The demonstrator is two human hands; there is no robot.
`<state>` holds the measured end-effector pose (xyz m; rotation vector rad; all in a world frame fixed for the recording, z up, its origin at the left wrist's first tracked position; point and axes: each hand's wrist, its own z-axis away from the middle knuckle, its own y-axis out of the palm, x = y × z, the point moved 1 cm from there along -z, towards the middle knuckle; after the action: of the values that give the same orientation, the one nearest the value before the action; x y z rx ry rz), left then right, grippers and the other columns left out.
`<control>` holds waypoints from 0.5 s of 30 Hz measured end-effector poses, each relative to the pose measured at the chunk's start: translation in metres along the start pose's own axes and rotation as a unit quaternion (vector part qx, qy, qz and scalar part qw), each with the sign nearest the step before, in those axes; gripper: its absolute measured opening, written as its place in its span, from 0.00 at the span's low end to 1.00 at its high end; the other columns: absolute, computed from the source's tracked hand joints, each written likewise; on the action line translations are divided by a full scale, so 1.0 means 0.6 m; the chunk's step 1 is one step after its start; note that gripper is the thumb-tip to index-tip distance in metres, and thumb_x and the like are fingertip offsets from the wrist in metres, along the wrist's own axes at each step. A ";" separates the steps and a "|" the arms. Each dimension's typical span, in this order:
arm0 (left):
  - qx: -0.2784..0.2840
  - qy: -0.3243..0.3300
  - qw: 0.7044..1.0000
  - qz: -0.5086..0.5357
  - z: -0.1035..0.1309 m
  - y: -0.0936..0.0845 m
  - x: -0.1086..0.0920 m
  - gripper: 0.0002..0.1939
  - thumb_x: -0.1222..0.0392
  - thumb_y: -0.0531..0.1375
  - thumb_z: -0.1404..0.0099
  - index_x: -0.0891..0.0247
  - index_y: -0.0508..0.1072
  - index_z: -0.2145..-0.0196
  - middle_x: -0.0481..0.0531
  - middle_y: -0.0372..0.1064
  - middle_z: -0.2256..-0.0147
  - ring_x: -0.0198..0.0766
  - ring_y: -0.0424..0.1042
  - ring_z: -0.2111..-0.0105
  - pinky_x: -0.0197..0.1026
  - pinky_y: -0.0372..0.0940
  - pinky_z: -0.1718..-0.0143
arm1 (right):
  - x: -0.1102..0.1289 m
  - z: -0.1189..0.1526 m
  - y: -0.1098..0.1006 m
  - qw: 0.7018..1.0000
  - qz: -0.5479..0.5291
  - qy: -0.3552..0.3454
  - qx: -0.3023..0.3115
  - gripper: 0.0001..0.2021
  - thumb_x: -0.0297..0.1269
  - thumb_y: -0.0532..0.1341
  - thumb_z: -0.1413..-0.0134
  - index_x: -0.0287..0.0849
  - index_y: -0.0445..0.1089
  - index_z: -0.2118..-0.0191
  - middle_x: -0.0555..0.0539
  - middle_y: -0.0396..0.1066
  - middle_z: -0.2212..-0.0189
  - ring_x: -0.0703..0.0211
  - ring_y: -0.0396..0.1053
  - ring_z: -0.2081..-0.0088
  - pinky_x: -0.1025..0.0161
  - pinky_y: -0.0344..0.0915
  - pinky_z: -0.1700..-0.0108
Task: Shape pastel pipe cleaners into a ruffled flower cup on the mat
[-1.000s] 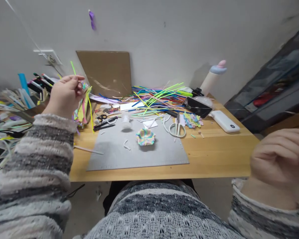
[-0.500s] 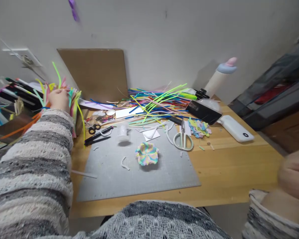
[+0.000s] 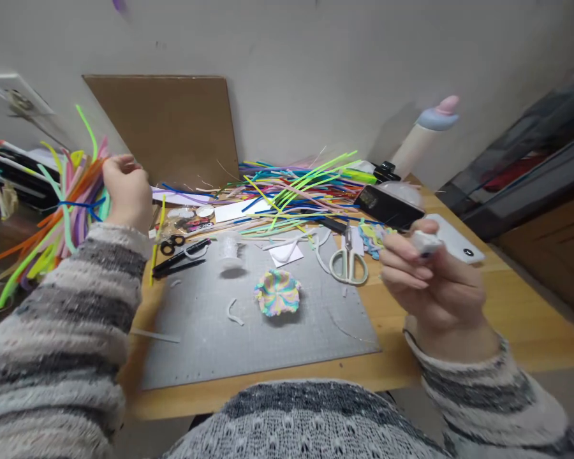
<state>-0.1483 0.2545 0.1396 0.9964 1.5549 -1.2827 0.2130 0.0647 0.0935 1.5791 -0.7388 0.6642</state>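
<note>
My left hand [image 3: 128,194] is at the right side of a bundle of coloured pipe cleaners [image 3: 74,185], tied round with a blue one. Its fingers are curled at the bundle's edge; what they grip is hidden. My right hand [image 3: 435,287] is raised over the table's right side, its fingers closed on a small white object [image 3: 426,242] with a dark spot, too blurred to name. On the grey cutting mat [image 3: 268,347] sits a ruffled pastel pipe-cleaner piece [image 3: 277,293], shaped like a shallow bowl or flower. Neither hand touches it.
Scissors [image 3: 348,262], a clear spool [image 3: 229,252], black pens [image 3: 179,260] and white pipe-cleaner scraps [image 3: 234,312] lie around the mat. Behind are loose pipe cleaners [image 3: 296,194] and a cardboard sheet [image 3: 165,124]. A black phone-like slab [image 3: 387,207] and white device [image 3: 452,241] are at right.
My right hand has moved in from the right edge, now showing a small white object. My left hand has shifted slightly right, to the bundle's edge. The view has shifted a little.
</note>
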 end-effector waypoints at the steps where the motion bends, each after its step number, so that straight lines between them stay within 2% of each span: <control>1: -0.044 0.037 0.998 0.013 0.023 0.010 -0.008 0.18 0.71 0.50 0.32 0.64 0.57 0.46 0.41 0.64 0.56 0.26 0.60 0.54 0.32 0.55 0.53 | -0.004 -0.005 0.015 0.999 0.019 0.012 0.043 0.10 0.37 0.69 0.56 0.51 0.68 0.67 0.56 0.55 0.79 0.74 0.45 0.83 0.75 0.42 0.85; 2: -0.081 0.109 0.990 0.038 0.055 0.021 -0.020 0.15 0.73 0.55 0.37 0.67 0.64 0.52 0.44 0.66 0.59 0.28 0.62 0.57 0.33 0.57 0.55 | -0.009 -0.008 0.031 0.995 0.041 0.019 0.091 0.09 0.39 0.69 0.54 0.51 0.68 0.68 0.56 0.58 0.78 0.73 0.49 0.82 0.75 0.46 0.85; 3: -0.038 0.167 0.984 0.053 0.095 0.035 -0.034 0.12 0.72 0.57 0.39 0.67 0.68 0.57 0.46 0.67 0.60 0.30 0.64 0.58 0.33 0.58 0.55 | -0.013 -0.008 0.048 0.987 0.065 0.020 0.146 0.07 0.41 0.67 0.51 0.51 0.68 0.67 0.55 0.61 0.77 0.72 0.53 0.81 0.74 0.50 0.84; 4: 0.031 0.193 0.979 0.049 0.140 0.048 -0.050 0.08 0.68 0.58 0.37 0.66 0.70 0.59 0.48 0.68 0.60 0.31 0.65 0.59 0.34 0.59 0.56 | -0.016 -0.006 0.064 0.976 0.081 0.000 0.202 0.06 0.40 0.65 0.48 0.51 0.68 0.65 0.55 0.64 0.75 0.72 0.57 0.80 0.73 0.54 0.82; 5: 0.116 0.193 0.974 0.020 0.188 0.060 -0.065 0.08 0.62 0.56 0.34 0.64 0.71 0.57 0.48 0.69 0.59 0.33 0.66 0.58 0.35 0.60 0.56 | -0.018 -0.001 0.079 0.962 0.102 -0.029 0.251 0.09 0.38 0.65 0.47 0.51 0.68 0.59 0.54 0.67 0.74 0.71 0.60 0.79 0.73 0.58 0.80; 6: 0.176 0.208 0.962 -0.011 0.237 0.070 -0.080 0.10 0.58 0.55 0.32 0.62 0.72 0.57 0.49 0.70 0.58 0.34 0.66 0.57 0.36 0.61 0.56 | -0.020 0.006 0.091 0.949 0.135 -0.054 0.281 0.12 0.38 0.65 0.46 0.49 0.68 0.56 0.53 0.69 0.71 0.70 0.64 0.76 0.72 0.62 0.77; 8: 0.290 0.222 0.929 -0.061 0.323 0.082 -0.102 0.12 0.55 0.52 0.31 0.60 0.72 0.57 0.49 0.71 0.58 0.36 0.68 0.56 0.37 0.63 0.57 | -0.021 0.025 0.108 0.913 0.230 -0.141 0.306 0.10 0.33 0.65 0.46 0.44 0.69 0.57 0.49 0.71 0.68 0.66 0.69 0.67 0.67 0.68 0.67; 10: 0.355 0.237 0.900 -0.091 0.386 0.086 -0.110 0.10 0.54 0.55 0.33 0.60 0.71 0.60 0.47 0.72 0.62 0.35 0.70 0.60 0.37 0.64 0.60 | -0.020 0.047 0.115 0.854 0.325 -0.242 0.325 0.07 0.29 0.63 0.45 0.42 0.70 0.59 0.47 0.70 0.65 0.64 0.69 0.61 0.64 0.69 0.59; 12: 0.335 0.250 0.900 -0.123 0.422 0.085 -0.104 0.08 0.55 0.60 0.36 0.60 0.71 0.61 0.46 0.72 0.65 0.34 0.70 0.64 0.36 0.64 0.64 | -0.022 0.068 0.112 0.801 0.378 -0.317 0.341 0.06 0.28 0.61 0.43 0.43 0.71 0.60 0.47 0.68 0.63 0.64 0.68 0.60 0.63 0.68 0.58; 13: 0.317 0.260 0.902 -0.136 0.434 0.085 -0.098 0.07 0.56 0.61 0.37 0.61 0.71 0.62 0.46 0.72 0.66 0.33 0.70 0.65 0.36 0.64 0.63 | -0.025 0.077 0.109 0.789 0.384 -0.336 0.343 0.07 0.28 0.60 0.42 0.44 0.71 0.60 0.47 0.67 0.63 0.63 0.68 0.59 0.63 0.69 0.58; 15: 0.273 0.288 0.905 -0.150 0.452 0.085 -0.085 0.06 0.59 0.62 0.38 0.61 0.71 0.64 0.46 0.72 0.67 0.34 0.69 0.65 0.38 0.62 0.61 | -0.034 0.092 0.101 0.792 0.376 -0.345 0.336 0.08 0.27 0.58 0.41 0.46 0.72 0.60 0.47 0.65 0.62 0.62 0.67 0.59 0.61 0.69 0.58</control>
<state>-0.0497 -0.0084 0.1466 1.6527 1.8830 -1.8127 0.1536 0.0062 0.1088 2.2169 -1.9061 0.9971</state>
